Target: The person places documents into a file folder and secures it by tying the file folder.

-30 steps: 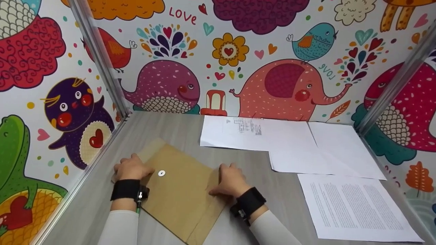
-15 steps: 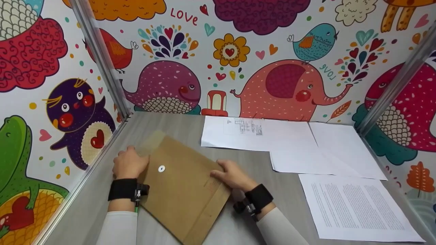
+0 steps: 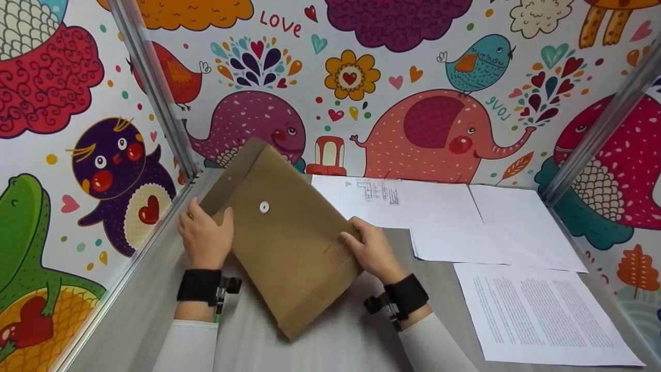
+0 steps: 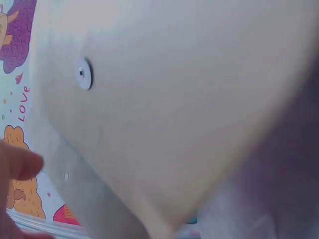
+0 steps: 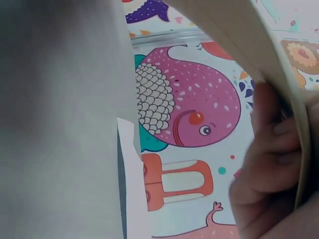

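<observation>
1. Brown kraft paper makes up the envelope (image 3: 286, 235), which both hands hold above the grey table (image 3: 330, 341), its face with the white button clasp (image 3: 264, 207) turned toward the person.
2. Its long axis runs diagonally: the flap end points up and away toward the whale on the wall (image 3: 253, 129), and the bottom corner points down toward the person, nearest the table.
3. That upper end is tilted up off the table, well clear of the surface; the lower corner hangs just above it, and whether it touches cannot be told.
4. Along the envelope's left edge, the left hand (image 3: 205, 238) grips it, thumb curled onto the front just beside the clasp, fingers behind.
5. At the envelope's right edge, the right hand (image 3: 373, 253) grips it, thumb on the front face; the right wrist view shows the fingers (image 5: 271, 164) curled against the back of the edge.
6. To the right of the envelope, white sheets (image 3: 439, 206) lie flat on the table; the nearest one's corner is covered by the raised envelope.
7. Further right of the envelope, toward the person, lies a printed page (image 3: 542, 310) of dense text, well apart from it.
</observation>
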The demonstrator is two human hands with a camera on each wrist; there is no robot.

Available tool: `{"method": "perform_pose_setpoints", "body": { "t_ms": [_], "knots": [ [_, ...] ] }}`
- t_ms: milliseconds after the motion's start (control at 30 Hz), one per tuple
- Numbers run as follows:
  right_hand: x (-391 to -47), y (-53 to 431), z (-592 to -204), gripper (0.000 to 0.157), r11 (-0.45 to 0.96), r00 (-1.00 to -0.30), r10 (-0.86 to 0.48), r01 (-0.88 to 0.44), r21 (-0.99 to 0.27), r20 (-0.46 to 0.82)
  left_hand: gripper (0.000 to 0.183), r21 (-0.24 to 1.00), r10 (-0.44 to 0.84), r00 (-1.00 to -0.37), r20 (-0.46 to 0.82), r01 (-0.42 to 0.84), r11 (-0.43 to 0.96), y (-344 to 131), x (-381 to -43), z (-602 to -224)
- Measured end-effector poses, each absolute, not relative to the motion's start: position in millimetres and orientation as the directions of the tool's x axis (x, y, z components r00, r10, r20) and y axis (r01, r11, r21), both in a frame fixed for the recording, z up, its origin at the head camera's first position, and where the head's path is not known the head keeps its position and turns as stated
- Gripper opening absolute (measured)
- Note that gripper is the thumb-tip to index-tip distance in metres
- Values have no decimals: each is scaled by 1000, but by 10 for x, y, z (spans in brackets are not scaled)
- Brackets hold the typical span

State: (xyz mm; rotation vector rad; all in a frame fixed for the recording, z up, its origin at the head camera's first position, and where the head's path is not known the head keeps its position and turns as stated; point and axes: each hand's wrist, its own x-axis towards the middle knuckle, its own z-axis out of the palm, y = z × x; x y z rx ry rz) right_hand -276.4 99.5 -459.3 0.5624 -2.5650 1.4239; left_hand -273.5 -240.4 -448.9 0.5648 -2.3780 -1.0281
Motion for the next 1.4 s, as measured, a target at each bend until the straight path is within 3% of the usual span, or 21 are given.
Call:
{"method": "perform_pose_setpoints", "body": {
  "t_ms": [300,533,767,933,1033,1167,1300,1400],
  "knots": [
    [-2657,735,-4694,17,451,-858,111,-406,-795,501,76,895,-486,-872,60,-169,413,-2273,-2723,-4440],
    [-2608,675,-4739,19,376,-845,213,-393,-839,491,63,858,-370,-929,21,-173,483,-2055,-2772,-4559],
    [-2486,475,-4803,22,253,-868,190,-409,-877,459,51,815,-310,-944,111,-92,572,-1933,-2779,-4655],
    [-2257,214,-4891,30,143,-895,119,-413,-899,430,50,817,-382,-916,120,-127,563,-1996,-2759,-4686],
    [-2083,66,-4953,46,81,-915,23,-400,-913,403,53,845,-445,-887,120,-144,516,-2051,-2752,-4723],
    [-1922,-46,-4982,54,18,-922,-112,-374,-927,370,52,880,-524,-835,170,-111,462,-2090,-2754,-4760],
    [-2031,71,-4872,49,-111,-922,-98,-365,-925,375,48,840,-538,-776,329,-20,543,-2120,-2774,-4752],
    [-2271,346,-4686,49,-343,-913,-7,-381,-859,407,46,771,-493,-758,428,22,636,-2154,-2781,-4718]
  ]
}}
